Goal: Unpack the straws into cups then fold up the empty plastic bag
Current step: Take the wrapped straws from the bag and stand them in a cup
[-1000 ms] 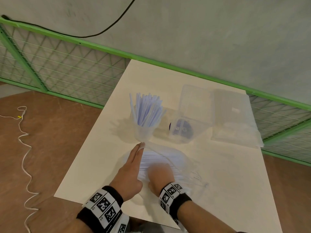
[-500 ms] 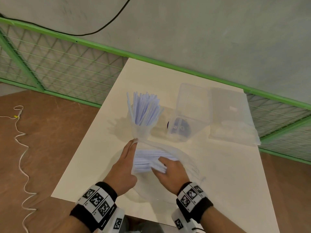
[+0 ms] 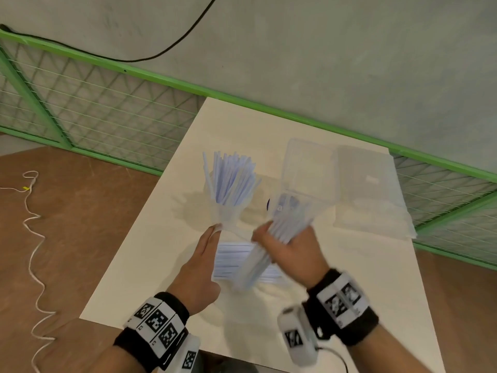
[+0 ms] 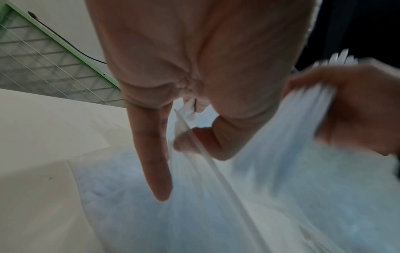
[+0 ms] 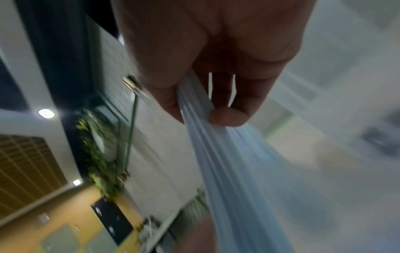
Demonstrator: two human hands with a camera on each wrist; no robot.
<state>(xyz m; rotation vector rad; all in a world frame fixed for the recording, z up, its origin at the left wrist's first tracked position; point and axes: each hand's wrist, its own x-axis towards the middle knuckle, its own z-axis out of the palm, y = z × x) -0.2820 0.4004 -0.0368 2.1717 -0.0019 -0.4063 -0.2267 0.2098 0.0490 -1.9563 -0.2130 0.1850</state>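
Cream table (image 3: 349, 278) under my hands, green mesh fence (image 3: 107, 111) and grey wall at 12 o'clock.
My right hand (image 3: 293, 254) clenches a straw bundle (image 3: 271, 238); my left hand (image 3: 199, 267) pinches the plastic bag (image 4: 194, 196). Filled cup (image 3: 228, 211) at 11; no legible writing.

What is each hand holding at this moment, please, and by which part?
Right hand: a bundle of straws, near its middle. Left hand: the plastic bag, pinched at its edge.

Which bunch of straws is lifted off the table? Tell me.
The bunch of straws gripped in the right hand, tilted above the table. The others stand in the cup or lie in the plastic bag.
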